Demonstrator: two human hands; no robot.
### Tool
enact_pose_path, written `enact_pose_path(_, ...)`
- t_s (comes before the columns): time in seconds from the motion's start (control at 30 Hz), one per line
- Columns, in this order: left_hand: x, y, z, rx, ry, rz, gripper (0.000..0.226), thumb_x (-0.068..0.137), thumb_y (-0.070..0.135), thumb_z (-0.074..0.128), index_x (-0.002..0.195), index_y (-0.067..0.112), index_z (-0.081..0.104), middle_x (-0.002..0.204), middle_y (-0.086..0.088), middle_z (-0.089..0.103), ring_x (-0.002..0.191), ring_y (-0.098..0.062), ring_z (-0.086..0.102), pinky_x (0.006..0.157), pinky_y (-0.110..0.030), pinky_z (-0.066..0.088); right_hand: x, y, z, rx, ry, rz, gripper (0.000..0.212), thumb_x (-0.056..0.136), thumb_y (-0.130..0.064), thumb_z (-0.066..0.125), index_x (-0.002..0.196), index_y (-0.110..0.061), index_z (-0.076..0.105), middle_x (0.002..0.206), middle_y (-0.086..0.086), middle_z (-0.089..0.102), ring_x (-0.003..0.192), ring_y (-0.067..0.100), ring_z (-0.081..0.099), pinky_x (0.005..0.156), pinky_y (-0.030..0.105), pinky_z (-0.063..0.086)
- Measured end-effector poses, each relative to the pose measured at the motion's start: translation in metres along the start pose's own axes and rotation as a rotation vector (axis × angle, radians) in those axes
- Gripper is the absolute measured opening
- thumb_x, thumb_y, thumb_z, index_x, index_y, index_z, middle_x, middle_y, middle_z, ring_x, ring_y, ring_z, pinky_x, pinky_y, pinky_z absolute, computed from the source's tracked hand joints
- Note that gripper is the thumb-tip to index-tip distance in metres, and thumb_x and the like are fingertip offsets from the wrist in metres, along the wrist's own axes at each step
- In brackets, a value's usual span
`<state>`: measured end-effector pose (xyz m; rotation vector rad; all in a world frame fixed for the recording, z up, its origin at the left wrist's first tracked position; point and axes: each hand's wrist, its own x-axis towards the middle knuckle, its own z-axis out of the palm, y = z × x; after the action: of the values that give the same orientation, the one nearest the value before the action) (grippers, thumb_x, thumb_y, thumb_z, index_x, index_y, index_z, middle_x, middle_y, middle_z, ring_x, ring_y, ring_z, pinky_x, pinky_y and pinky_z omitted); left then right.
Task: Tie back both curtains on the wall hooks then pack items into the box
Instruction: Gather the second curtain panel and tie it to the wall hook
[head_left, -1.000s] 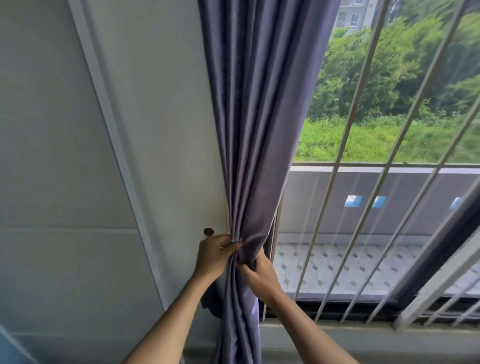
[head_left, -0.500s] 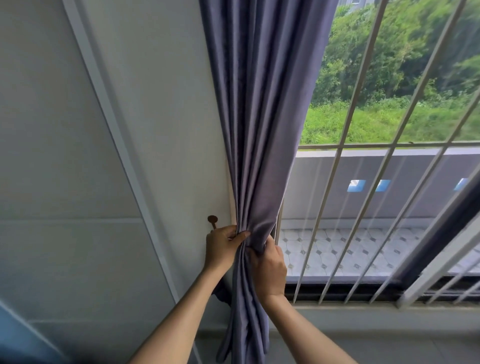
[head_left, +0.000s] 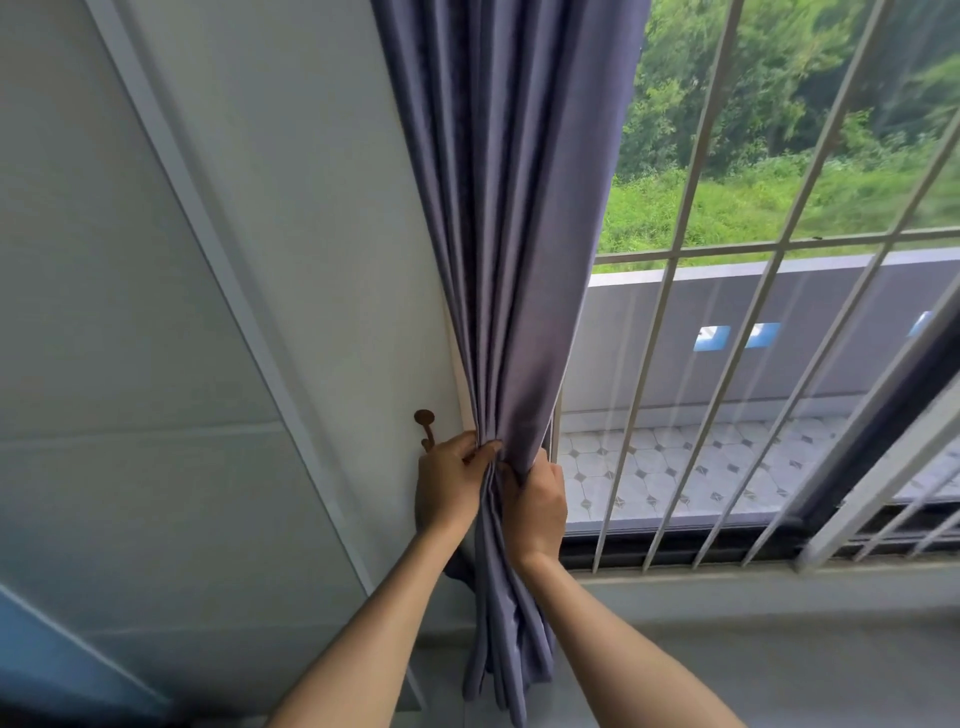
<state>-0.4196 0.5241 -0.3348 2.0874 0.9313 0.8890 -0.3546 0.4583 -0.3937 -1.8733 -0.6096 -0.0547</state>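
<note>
Pale wall panels (head_left: 322, 260) fill the left of the view and a barred window (head_left: 727, 364) the right, with a tiled balcony and green slope beyond; between them hangs the purple curtain (head_left: 514, 234), its long axis running top to bottom, gathered to a narrow waist at the hands and falling loose again below them toward the floor. Left hand (head_left: 449, 483) pinches the wall-side folds at that waist, thumb and fingers closed on the cloth; right hand (head_left: 537, 499) wraps the window-side folds, fingers curled round them; the two hands sit just beside each other with the bundle between. Brown wall hook (head_left: 425, 423) stands on the wall just above and to the left of the left hand's knuckles, very near, apart from the curtain; whether skin touches it I cannot tell. No tie-back cord is plainly seen. The hook lies on the left hand's side, so that hand is likely the one to reach it; the bundle needs to travel leftward toward the wall. Box is out of view.
</note>
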Motion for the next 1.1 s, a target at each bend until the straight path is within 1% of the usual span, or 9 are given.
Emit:
enact_pose_path(0.17, -0.001, -0.002, 0.000, -0.031, 0.024, 0.003, 0.016, 0.087, 0.022, 0.067, 0.076, 0.011, 0.069, 0.063, 0.013, 0.060, 0.061, 0.013, 0.056, 0.050, -0.001, 0.033, 0.002, 0.011, 0.002, 0.004, -0.085, -0.017, 0.011, 0.097, -0.022, 0.050, 0.092, -0.012, 0.050, 0.080, 0.005, 0.055, 0.071, 0.024, 0.053, 0.060, 0.037, 0.045)
enact_pose_path(0.4, 0.003, -0.006, 0.002, -0.068, -0.029, -0.010, 0.014, 0.088, 0.025, 0.065, 0.081, 0.014, 0.070, 0.067, 0.013, 0.063, 0.061, 0.010, 0.057, 0.051, -0.003, 0.035, 0.006, 0.009, 0.003, 0.019, -0.110, -0.009, 0.011, 0.096, -0.025, 0.049, 0.098, -0.015, 0.050, 0.083, 0.006, 0.055, 0.072, 0.024, 0.054, 0.062, 0.038, 0.047)
enact_pose_path(0.53, 0.003, -0.009, 0.001, -0.128, -0.034, -0.029, 0.011, 0.087, 0.024, 0.066, 0.089, 0.016, 0.072, 0.079, 0.006, 0.071, 0.066, 0.005, 0.061, 0.055, -0.003, 0.037, 0.005, 0.007, -0.002, -0.018, -0.119, -0.073, 0.006, 0.095, -0.013, 0.049, 0.096, -0.012, 0.054, 0.079, -0.003, 0.050, 0.075, 0.024, 0.051, 0.062, 0.034, 0.044)
enact_pose_path(0.6, 0.004, -0.007, -0.001, -0.140, -0.031, -0.028, 0.012, 0.087, 0.023, 0.066, 0.092, 0.013, 0.072, 0.077, 0.006, 0.069, 0.065, 0.005, 0.059, 0.055, -0.002, 0.037, 0.007, 0.004, -0.003, -0.039, -0.138, -0.088, 0.009, 0.093, -0.007, 0.048, 0.092, -0.011, 0.056, 0.076, -0.007, 0.047, 0.075, 0.022, 0.049, 0.061, 0.034, 0.044)
enact_pose_path(0.7, 0.008, -0.010, -0.004, -0.134, -0.065, -0.057, 0.019, 0.085, 0.031, 0.068, 0.095, 0.015, 0.071, 0.075, 0.006, 0.064, 0.061, 0.003, 0.057, 0.053, -0.004, 0.037, 0.012, 0.005, -0.002, -0.051, -0.172, -0.045, 0.014, 0.090, -0.005, 0.048, 0.095, -0.014, 0.058, 0.075, -0.007, 0.048, 0.074, 0.019, 0.048, 0.059, 0.029, 0.041)
enact_pose_path(0.77, 0.011, -0.014, -0.005, -0.158, -0.111, -0.095, 0.027, 0.084, 0.042, 0.067, 0.099, 0.019, 0.070, 0.078, 0.008, 0.064, 0.062, 0.001, 0.058, 0.055, -0.005, 0.040, 0.015, 0.007, -0.003, -0.055, -0.202, -0.034, 0.016, 0.090, -0.006, 0.048, 0.095, -0.018, 0.058, 0.075, -0.003, 0.050, 0.073, 0.013, 0.045, 0.056, 0.019, 0.034)
enact_pose_path(0.87, 0.011, -0.023, -0.008, -0.300, -0.140, -0.151, 0.042, 0.084, 0.056, 0.058, 0.110, 0.024, 0.067, 0.096, 0.006, 0.069, 0.076, -0.004, 0.064, 0.071, -0.018, 0.052, 0.018, 0.007, -0.006, -0.048, -0.252, -0.034, 0.020, 0.089, -0.007, 0.048, 0.083, -0.025, 0.053, 0.077, 0.001, 0.052, 0.073, 0.013, 0.043, 0.053, 0.014, 0.031)
enact_pose_path(1.0, 0.014, -0.035, -0.011, -0.385, 0.018, -0.225, 0.038, 0.097, 0.047, 0.041, 0.110, 0.024, 0.068, 0.098, 0.008, 0.069, 0.073, -0.005, 0.060, 0.070, -0.023, 0.051, 0.019, 0.004, -0.008, -0.060, -0.264, -0.039, 0.019, 0.089, -0.006, 0.049, 0.080, -0.022, 0.053, 0.074, -0.001, 0.051, 0.075, 0.017, 0.043, 0.055, 0.018, 0.028)
enact_pose_path(1.1, 0.023, -0.066, -0.013, -0.198, 0.169, -0.294, 0.026, 0.098, 0.020, 0.046, 0.111, 0.013, 0.067, 0.106, -0.004, 0.070, 0.095, -0.017, 0.063, 0.082, -0.026, 0.047, 0.016, 0.003, -0.011, -0.061, -0.252, -0.060, 0.016, 0.091, -0.005, 0.051, 0.079, -0.015, 0.054, 0.069, -0.006, 0.046, 0.075, 0.019, 0.044, 0.058, 0.023, 0.029)
